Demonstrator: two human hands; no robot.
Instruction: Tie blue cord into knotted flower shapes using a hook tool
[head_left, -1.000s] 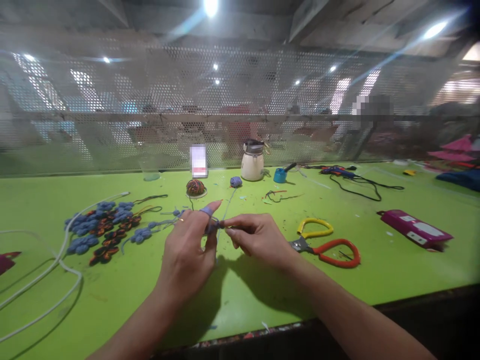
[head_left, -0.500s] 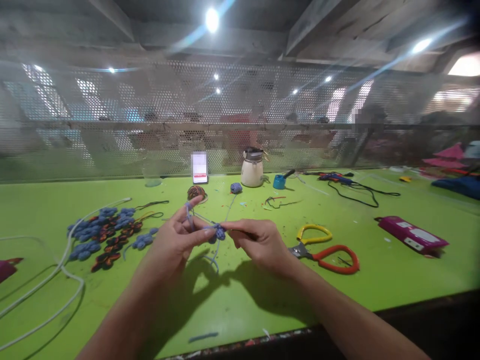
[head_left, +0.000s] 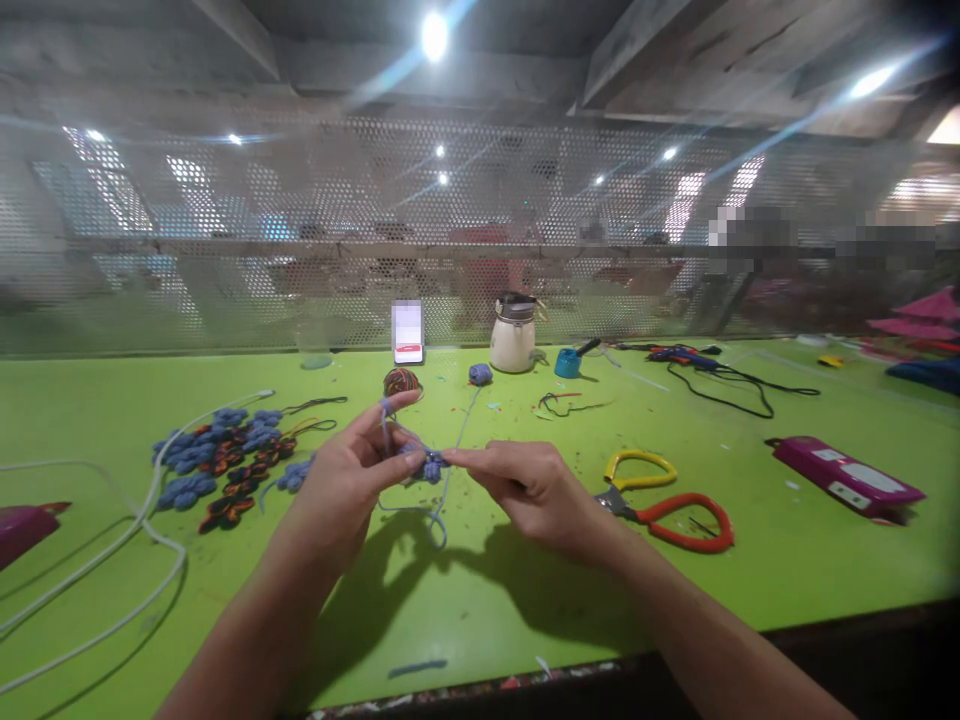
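My left hand pinches a small blue-violet crochet piece between thumb and fingers, above the green table. Blue yarn loops round its raised index finger. Close on the right, my right hand is closed with its index fingertip against the piece. It grips a thin crochet hook, mostly hidden by the fingers. A yarn strand runs from a small blue yarn ball behind the hands, and a loose tail hangs below the piece. Left of my hands lie several finished crochet flowers, blue ones and dark orange-black ones.
Red-and-yellow-handled scissors lie by my right forearm, a magenta device farther right. A white cable curves at left. Behind stand a phone, a multicoloured yarn ball, a cream jug and a blue pot.
The view has shifted slightly, so the table things sit farther right. More of the crochet piece shows between my hands, and the hanging yarn tail has opened into a wider loop.
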